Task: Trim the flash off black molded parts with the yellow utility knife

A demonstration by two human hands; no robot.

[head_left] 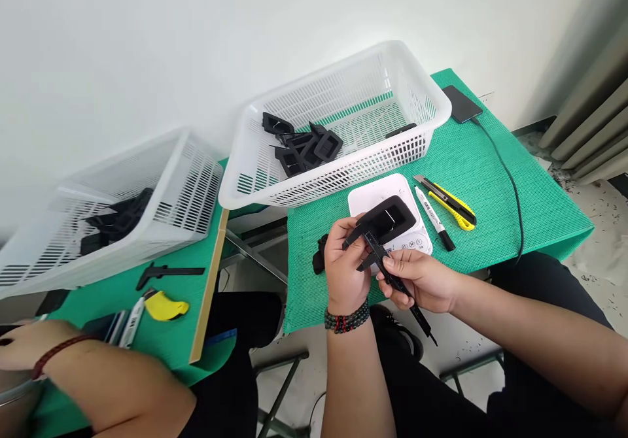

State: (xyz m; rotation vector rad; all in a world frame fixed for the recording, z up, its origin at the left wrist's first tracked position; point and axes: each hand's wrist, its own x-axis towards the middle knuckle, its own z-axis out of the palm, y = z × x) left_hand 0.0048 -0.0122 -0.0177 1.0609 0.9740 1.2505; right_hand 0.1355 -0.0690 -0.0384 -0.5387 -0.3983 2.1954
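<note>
My left hand, with a beaded bracelet at the wrist, grips a black rectangular frame-like part with rounded corners and an opening in its middle. In my right hand is a black caliper, its jaws pointing left beside my left fingers and the near edge of the part. The caliper's tail slants down toward my lap. Whether the jaws touch the part I cannot tell. Beneath both lies a white digital scale, partly covered by the part and my hands.
A white basket holds several black parts. Right of the scale lie a marker, a yellow box cutter and a dark phone with a cable. At left, a co-worker's hand is near another basket, a caliper and a yellow tool.
</note>
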